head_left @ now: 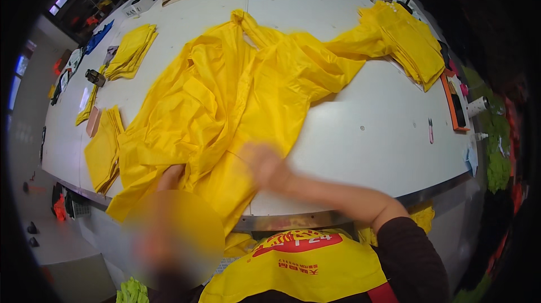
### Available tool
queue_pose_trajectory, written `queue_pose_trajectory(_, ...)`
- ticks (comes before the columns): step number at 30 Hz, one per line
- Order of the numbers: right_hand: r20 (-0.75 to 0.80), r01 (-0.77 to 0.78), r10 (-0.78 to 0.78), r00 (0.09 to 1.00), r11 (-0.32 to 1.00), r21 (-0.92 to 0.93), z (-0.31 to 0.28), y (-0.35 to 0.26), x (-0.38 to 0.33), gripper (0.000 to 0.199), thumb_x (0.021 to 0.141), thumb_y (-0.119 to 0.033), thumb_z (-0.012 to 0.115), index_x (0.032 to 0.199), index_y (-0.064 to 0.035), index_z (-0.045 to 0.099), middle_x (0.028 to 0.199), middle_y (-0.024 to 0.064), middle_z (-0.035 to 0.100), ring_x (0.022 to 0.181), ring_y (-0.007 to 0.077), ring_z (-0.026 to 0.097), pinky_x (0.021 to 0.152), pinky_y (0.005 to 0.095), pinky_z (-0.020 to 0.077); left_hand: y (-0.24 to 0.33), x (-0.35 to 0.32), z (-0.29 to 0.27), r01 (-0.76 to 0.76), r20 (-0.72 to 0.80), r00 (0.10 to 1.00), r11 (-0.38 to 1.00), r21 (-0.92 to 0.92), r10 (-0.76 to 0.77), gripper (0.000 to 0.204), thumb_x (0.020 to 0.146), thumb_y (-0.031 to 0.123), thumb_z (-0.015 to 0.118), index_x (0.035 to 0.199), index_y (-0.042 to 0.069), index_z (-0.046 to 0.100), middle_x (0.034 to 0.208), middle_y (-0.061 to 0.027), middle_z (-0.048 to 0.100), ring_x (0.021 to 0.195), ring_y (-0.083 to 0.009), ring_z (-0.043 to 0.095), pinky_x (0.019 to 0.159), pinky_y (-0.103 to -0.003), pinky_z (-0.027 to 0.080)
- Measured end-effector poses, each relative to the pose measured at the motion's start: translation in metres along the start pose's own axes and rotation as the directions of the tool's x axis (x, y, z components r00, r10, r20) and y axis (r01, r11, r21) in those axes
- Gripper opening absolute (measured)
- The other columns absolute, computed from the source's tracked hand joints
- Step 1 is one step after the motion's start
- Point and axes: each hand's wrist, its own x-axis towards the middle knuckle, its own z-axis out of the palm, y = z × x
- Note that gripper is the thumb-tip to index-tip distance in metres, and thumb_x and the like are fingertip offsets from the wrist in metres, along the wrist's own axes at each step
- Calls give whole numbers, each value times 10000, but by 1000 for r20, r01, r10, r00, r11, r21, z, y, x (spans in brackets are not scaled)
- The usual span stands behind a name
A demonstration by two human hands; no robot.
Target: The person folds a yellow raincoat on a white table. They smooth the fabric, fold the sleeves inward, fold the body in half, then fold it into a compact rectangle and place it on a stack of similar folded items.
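Observation:
A yellow jacket [276, 89] of thin, shiny cloth lies spread and rumpled across the table in front of me. Its collar end points away, and one sleeve stretches right to a folded yellow stack. My left hand [172, 177] reaches into the folds at the jacket's lower left; cloth covers its fingers, so its grip does not show. Over the lower front, near the right edge, is my right hand [264, 163]. Motion smears its fingers, and whether they touch or pinch the cloth cannot be made out.
Folded yellow pieces [414, 43] lie at the right, more yellow stacks [131, 52] at the left. Small pink-handled snips [431, 131], an orange-edged box [455, 103] and a thread cone [478, 105] are on the right. The table's metal edge [282, 222] runs before my yellow apron [298, 263].

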Motion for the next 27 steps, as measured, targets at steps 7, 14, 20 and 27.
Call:
queue_pose_trajectory(7, 128, -246, 562, 817, 541, -804, -170, 259, 17, 453, 729, -231, 655, 1108, -40, 494, 1237, 192, 468, 1203, 381, 372, 966, 459, 319, -17, -68, 53, -291, -830, 524, 956, 35, 190, 256, 820, 174, 567, 898, -71, 573, 840, -152, 606, 756, -182, 530, 677, -276, 410)
queue_pose_trajectory(14, 193, -323, 389, 901, 898, -300, -254, 111, 116, 157, 892, -138, 489, 840, -9, 418, 706, 223, 485, 660, 405, 484, 561, 396, 390, -24, -15, 63, 15, -794, 556, 952, 306, 246, 302, 845, 235, 439, 891, -43, 547, 853, -283, 586, 804, -434, 553, 699, -464, 428)
queue_pose_trajectory(20, 535, -726, 719, 444, 638, -255, -302, -64, 83, 266, 864, -86, 484, 1113, -12, 424, 753, 190, 558, 662, 319, 577, 584, 352, 436, -15, 16, 23, 31, -773, 554, 920, 391, 310, 295, 853, 264, 439, 901, 5, 572, 857, -248, 605, 795, -430, 564, 694, -489, 433)
queue_pose_trajectory(27, 487, -354, 822, -294, 379, -855, -259, -24, -108, 281, 823, -184, 464, 1039, -17, 530, 907, 232, 615, 873, 397, 585, 751, 461, 455, -21, 78, -10, -293, -521, 755, 916, 275, 398, 234, 826, 200, 457, 939, 27, 569, 776, -149, 618, 666, -282, 577, 597, -376, 444)
